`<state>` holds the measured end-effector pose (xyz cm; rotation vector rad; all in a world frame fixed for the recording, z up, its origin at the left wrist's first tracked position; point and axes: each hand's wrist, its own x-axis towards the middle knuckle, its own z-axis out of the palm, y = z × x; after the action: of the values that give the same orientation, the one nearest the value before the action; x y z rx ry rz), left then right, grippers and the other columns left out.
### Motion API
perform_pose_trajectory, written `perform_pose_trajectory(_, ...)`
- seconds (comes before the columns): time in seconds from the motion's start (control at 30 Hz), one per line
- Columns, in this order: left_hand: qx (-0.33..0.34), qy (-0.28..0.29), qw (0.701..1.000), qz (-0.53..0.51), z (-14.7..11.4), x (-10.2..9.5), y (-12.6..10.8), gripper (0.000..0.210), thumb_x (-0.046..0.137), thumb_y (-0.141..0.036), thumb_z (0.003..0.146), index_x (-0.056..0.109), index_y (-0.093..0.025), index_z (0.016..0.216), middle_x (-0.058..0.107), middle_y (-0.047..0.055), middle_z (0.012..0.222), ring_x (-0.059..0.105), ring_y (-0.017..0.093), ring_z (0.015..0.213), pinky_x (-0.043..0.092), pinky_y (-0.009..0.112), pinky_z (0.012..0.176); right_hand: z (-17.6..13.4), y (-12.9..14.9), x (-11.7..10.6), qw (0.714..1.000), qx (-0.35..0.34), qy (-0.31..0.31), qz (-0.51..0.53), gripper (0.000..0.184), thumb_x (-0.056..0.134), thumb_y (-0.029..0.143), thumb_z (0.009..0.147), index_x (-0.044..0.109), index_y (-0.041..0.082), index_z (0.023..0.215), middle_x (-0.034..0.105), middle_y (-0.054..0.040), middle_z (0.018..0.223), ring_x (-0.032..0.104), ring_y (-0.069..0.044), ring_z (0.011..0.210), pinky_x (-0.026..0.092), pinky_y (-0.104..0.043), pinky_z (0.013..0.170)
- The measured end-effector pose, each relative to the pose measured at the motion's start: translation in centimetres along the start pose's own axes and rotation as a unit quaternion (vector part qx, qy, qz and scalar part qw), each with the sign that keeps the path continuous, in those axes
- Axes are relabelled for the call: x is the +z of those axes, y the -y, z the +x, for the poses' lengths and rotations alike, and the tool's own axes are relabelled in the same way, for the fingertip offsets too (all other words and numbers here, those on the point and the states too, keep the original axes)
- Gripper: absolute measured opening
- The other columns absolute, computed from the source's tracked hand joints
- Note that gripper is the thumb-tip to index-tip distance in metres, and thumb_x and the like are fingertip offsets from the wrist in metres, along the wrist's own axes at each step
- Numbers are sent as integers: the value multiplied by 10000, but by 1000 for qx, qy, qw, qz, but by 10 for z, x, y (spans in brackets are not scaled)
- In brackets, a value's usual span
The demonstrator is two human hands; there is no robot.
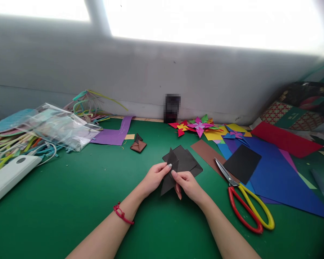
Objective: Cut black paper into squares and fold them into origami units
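Observation:
Between my hands is a folded piece of black paper (168, 184) with pointed ends, one tip up and one down to the lower left. My left hand (155, 177) pinches it from the left, thumb on top. From the right, my right hand (187, 184) pinches it too, with fingers curled below. Behind it lies more black paper (187, 160) on the green table; whether the two are joined I cannot tell. A small brown and black folded paper piece (138, 144) rests farther back on the left.
Scissors (233, 182) with red and yellow handles lie at right, beside a black sheet (243, 163), brown paper (205, 154) and blue paper (275, 176). Colourful folded paper stars (199, 126) sit at the back. Purple paper (110, 136), a clear plastic bag (70, 129) and a white device (13, 176) are left.

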<state>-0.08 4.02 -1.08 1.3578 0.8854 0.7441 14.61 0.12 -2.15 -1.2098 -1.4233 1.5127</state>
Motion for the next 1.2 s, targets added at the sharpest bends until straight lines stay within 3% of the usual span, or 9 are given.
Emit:
perform_pose_trajectory(0.17,-13,52,998,29,-4,0,-2,355,440,-442,769,364,-158,570,321,-37,582,285,86,552,250,206,500,0,-3,0,1000,12,-2,-1,562,412,565,777,453,159,390,449,13,316,441,-81,293,284,-199,351)
perform_pose_trajectory(0.67,-19,49,998,16,-2,0,-1,343,450,-434,766,397,-153,576,352,-33,581,311,88,557,267,206,508,1,-4,-1,1000,15,-6,-10,574,380,571,792,442,169,386,424,19,293,394,-72,288,300,-204,383)
perform_pose_trajectory(0.83,-29,81,996,-8,-2,-2,0,344,476,-445,750,440,-144,589,382,-18,584,320,91,550,264,209,504,3,-5,-2,999,-2,-24,31,621,307,563,824,408,178,348,388,20,275,360,-68,277,304,-216,395)
perform_pose_trajectory(1.2,-25,106,993,-47,-2,-4,3,325,494,-416,758,509,-123,617,443,-3,600,363,97,566,282,226,539,3,-7,-3,998,-3,-16,68,609,350,538,824,375,179,333,351,35,251,305,-56,238,228,-220,347)
